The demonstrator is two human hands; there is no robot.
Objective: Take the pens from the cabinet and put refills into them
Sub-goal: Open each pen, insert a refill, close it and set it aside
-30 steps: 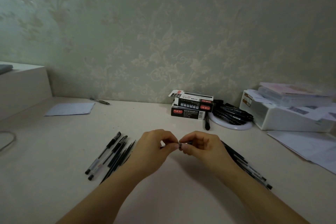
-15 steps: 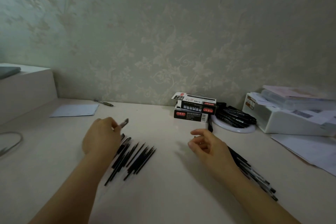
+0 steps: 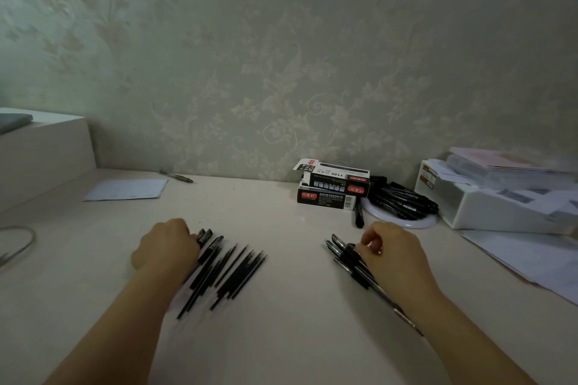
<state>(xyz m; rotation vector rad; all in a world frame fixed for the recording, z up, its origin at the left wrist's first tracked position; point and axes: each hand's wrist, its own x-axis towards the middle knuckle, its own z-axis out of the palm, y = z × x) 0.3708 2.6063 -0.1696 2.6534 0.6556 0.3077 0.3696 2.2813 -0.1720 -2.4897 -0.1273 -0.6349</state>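
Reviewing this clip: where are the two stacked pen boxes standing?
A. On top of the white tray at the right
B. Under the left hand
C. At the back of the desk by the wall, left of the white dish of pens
C: the stacked boxes stand against the wall, with the white dish of pens just to their right.

Pale desk top [image 3: 281, 337] against a wall, with its contents.
Left of centre: row of thin black refills [image 3: 237, 272] beside capped pens [image 3: 208, 239]. Right of centre: cluster of black pens [image 3: 353, 259]. Rear: two stacked pen boxes [image 3: 331, 189], a white round dish [image 3: 403, 222] heaped with black pens, a white organizer tray [image 3: 500, 212], loose papers [image 3: 531, 256]. Rear left: paper sheet [image 3: 128, 189], a single pen [image 3: 176, 176]. Far left: cable loop [image 3: 22, 244].
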